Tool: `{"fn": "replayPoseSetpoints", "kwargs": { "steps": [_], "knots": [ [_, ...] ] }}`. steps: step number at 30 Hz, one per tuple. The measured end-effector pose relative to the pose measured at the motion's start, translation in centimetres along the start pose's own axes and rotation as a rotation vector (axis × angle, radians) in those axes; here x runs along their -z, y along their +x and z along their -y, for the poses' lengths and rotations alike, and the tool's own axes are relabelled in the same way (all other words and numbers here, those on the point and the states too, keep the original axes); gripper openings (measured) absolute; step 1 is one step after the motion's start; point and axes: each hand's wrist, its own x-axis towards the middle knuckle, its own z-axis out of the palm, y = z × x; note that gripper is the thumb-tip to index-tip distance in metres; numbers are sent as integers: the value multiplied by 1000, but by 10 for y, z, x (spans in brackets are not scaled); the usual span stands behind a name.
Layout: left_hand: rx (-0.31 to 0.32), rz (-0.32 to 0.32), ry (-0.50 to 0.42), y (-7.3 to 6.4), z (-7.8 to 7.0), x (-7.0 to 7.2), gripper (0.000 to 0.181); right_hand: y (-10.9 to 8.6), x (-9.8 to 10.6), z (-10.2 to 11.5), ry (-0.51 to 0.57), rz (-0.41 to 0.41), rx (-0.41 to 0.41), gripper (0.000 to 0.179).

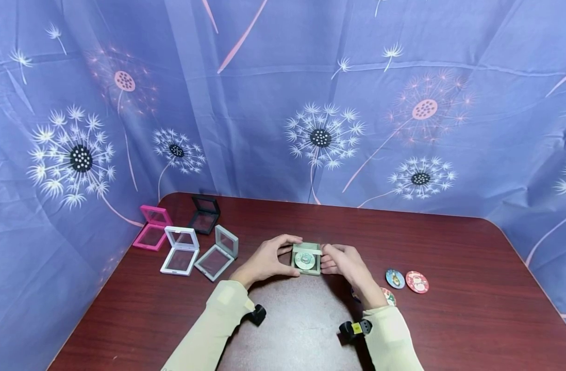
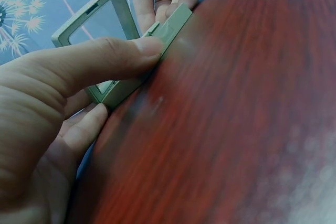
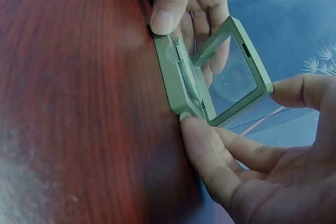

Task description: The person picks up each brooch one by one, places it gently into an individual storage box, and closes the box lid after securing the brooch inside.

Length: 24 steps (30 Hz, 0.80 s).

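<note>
Left hand [image 1: 266, 259] grips green frame [image 3: 168, 74] at one side; right hand [image 1: 346, 264] holds the other, apparently touching lid [image 3: 261, 73] too. Frame on bench [image 1: 459, 330] between hands, lid part-raised, round badge [image 1: 304, 260] inside.

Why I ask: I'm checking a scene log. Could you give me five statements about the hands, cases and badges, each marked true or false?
1. The left hand grips the green case. True.
2. The green case's lid is fully closed. False: the lid stands raised.
3. A round badge lies in the green case. True.
4. The pink case lies right of both hands. False: the pink case lies left of them.
5. The right hand holds the red badge. False: the right hand touches the green case; the red badge lies on the table.
</note>
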Motion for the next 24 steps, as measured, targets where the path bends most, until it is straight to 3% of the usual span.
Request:
{"fn": "replayPoseSetpoints", "kwargs": {
  "steps": [8, 24],
  "knots": [
    [-37, -1, -8, 0, 1, 0, 67, 0, 0, -1, -23, 11, 12, 42],
    [-45, -5, 22, -1, 1, 1, 61, 0, 1, -3, -33, 5, 29, 37]
  ]
}}
